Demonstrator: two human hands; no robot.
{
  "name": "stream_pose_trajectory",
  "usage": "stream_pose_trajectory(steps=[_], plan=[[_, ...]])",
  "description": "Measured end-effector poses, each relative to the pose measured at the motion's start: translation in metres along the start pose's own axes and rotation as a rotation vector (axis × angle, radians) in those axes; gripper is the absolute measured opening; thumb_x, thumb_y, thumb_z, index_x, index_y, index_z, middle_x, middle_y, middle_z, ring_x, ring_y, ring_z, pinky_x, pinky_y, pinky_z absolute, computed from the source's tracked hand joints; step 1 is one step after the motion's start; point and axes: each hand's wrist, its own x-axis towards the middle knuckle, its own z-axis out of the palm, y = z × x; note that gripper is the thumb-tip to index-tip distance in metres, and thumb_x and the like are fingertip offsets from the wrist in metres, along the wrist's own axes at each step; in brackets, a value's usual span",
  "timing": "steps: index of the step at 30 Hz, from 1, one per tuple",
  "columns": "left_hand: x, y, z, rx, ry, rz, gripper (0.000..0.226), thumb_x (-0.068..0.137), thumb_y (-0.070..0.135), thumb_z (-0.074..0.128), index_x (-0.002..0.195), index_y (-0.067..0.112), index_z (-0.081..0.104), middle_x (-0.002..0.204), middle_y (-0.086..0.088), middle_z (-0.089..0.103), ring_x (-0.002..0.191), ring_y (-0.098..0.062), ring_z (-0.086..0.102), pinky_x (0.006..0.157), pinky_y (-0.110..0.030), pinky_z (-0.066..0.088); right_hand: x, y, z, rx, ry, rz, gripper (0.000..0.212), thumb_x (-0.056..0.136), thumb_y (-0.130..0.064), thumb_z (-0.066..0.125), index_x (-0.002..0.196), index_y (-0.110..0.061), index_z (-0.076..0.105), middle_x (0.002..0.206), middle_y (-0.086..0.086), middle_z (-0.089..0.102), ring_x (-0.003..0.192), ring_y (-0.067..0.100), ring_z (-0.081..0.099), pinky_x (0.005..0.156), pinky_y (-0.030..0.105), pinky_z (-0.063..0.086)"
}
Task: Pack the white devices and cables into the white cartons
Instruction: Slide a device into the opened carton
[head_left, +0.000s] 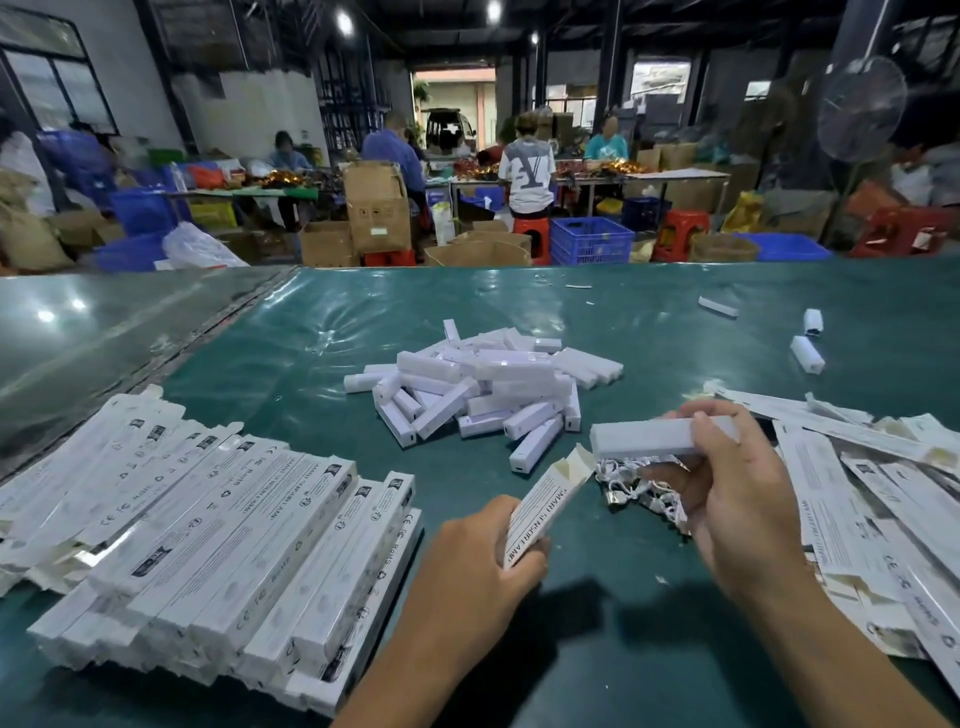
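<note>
My left hand (483, 566) grips a narrow white carton (545, 501) with its end flap open, pointing up and right. My right hand (737, 499) holds a long white device (644, 436) level, its left end just above the carton's open mouth. A bagged white cable (639, 493) hangs under the same hand. A heap of white devices (483, 389) lies at the table's centre. Filled cartons (218, 545) are stacked in rows at the left. Flat, empty cartons (862, 499) are piled at the right.
The green table top (311, 338) stretches ahead, with three stray white devices (808, 354) at the far right. Beyond the far edge are people at other tables, cardboard boxes, blue crates and red stools.
</note>
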Motion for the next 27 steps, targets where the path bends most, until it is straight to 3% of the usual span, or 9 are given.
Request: stream_pose_trajectory(steps=[3, 5, 8, 11, 14, 18, 22, 25, 27], plan=[[-0.0004, 0.0013, -0.0003, -0.004, -0.021, 0.007, 0.018, 0.088, 0.040, 0.067, 0.099, 0.026, 0.065, 0.061, 0.009, 0.056, 0.055, -0.009, 0.048, 0.052, -0.022, 0.035, -0.0072, -0.0011, 0.0033, -0.105, -0.081, -0.105, 0.011, 0.100, -0.024, 0.053, 0.097, -0.020, 0.064, 0.098, 0.004, 0.071, 0.085, 0.021, 0.071, 0.069, 0.030, 0.062], [-0.0007, 0.0021, -0.0012, -0.015, -0.013, -0.002, 0.018, 0.087, 0.041, 0.067, 0.096, 0.024, 0.063, 0.062, 0.007, 0.056, 0.055, -0.012, 0.048, 0.052, -0.025, 0.036, -0.0101, -0.0011, 0.0041, -0.151, -0.106, -0.122, 0.013, 0.095, -0.027, 0.055, 0.100, -0.016, 0.061, 0.099, 0.005, 0.070, 0.087, 0.022, 0.071, 0.069, 0.031, 0.062], [0.0000, 0.0014, -0.0027, -0.010, 0.030, -0.017, 0.019, 0.086, 0.040, 0.067, 0.089, 0.023, 0.059, 0.064, 0.006, 0.059, 0.060, -0.014, 0.053, 0.054, -0.024, 0.038, -0.0108, -0.0022, 0.0034, -0.197, -0.146, -0.126, 0.010, 0.100, -0.018, 0.051, 0.099, -0.016, 0.060, 0.096, 0.008, 0.068, 0.083, 0.025, 0.071, 0.066, 0.033, 0.062], [-0.0002, 0.0016, -0.0046, 0.007, 0.017, -0.010, 0.015, 0.084, 0.037, 0.069, 0.088, 0.027, 0.059, 0.067, 0.019, 0.060, 0.060, -0.006, 0.054, 0.054, -0.016, 0.037, -0.0096, -0.0052, 0.0013, -0.235, -0.147, -0.131, 0.025, 0.105, -0.003, 0.044, 0.095, -0.018, 0.061, 0.091, 0.011, 0.068, 0.071, 0.026, 0.069, 0.063, 0.035, 0.061], [-0.0002, 0.0023, -0.0058, 0.010, 0.002, 0.005, 0.015, 0.084, 0.040, 0.067, 0.088, 0.028, 0.058, 0.068, 0.024, 0.058, 0.060, -0.003, 0.052, 0.053, -0.013, 0.034, -0.0091, -0.0092, 0.0009, -0.221, -0.165, -0.143, 0.019, 0.104, -0.009, 0.047, 0.096, -0.019, 0.061, 0.094, 0.012, 0.067, 0.074, 0.025, 0.070, 0.067, 0.036, 0.062], [0.0017, 0.0003, -0.0066, 0.000, 0.030, 0.002, 0.023, 0.080, 0.048, 0.058, 0.090, 0.028, 0.059, 0.067, 0.015, 0.059, 0.061, -0.009, 0.053, 0.057, -0.028, 0.043, -0.0115, -0.0083, 0.0000, -0.267, -0.222, -0.141, 0.011, 0.099, -0.015, 0.055, 0.093, -0.022, 0.062, 0.092, 0.012, 0.067, 0.079, 0.025, 0.068, 0.064, 0.036, 0.061], [0.0019, -0.0004, -0.0088, 0.008, 0.007, 0.014, 0.022, 0.079, 0.047, 0.057, 0.092, 0.029, 0.061, 0.070, 0.012, 0.061, 0.064, -0.010, 0.056, 0.062, -0.034, 0.048, -0.0108, -0.0097, 0.0015, -0.185, -0.135, -0.217, 0.013, 0.100, -0.019, 0.053, 0.095, -0.027, 0.063, 0.095, 0.005, 0.070, 0.085, 0.018, 0.069, 0.070, 0.032, 0.062], [0.0012, 0.0004, -0.0082, 0.016, 0.003, 0.020, 0.020, 0.080, 0.045, 0.059, 0.092, 0.029, 0.059, 0.068, 0.014, 0.060, 0.064, -0.009, 0.055, 0.057, -0.026, 0.044, -0.0099, -0.0100, 0.0022, -0.171, -0.144, -0.241, 0.009, 0.103, -0.023, 0.052, 0.103, -0.026, 0.061, 0.109, 0.005, 0.070, 0.098, 0.020, 0.070, 0.083, 0.032, 0.061], [0.0004, 0.0019, -0.0078, 0.001, -0.002, 0.017, 0.017, 0.081, 0.044, 0.060, 0.090, 0.030, 0.058, 0.069, 0.019, 0.059, 0.061, -0.006, 0.055, 0.053, -0.017, 0.037, -0.0122, -0.0074, 0.0032, -0.227, -0.207, -0.220, 0.010, 0.100, -0.022, 0.052, 0.105, -0.024, 0.060, 0.113, 0.006, 0.069, 0.098, 0.021, 0.072, 0.085, 0.033, 0.061]])
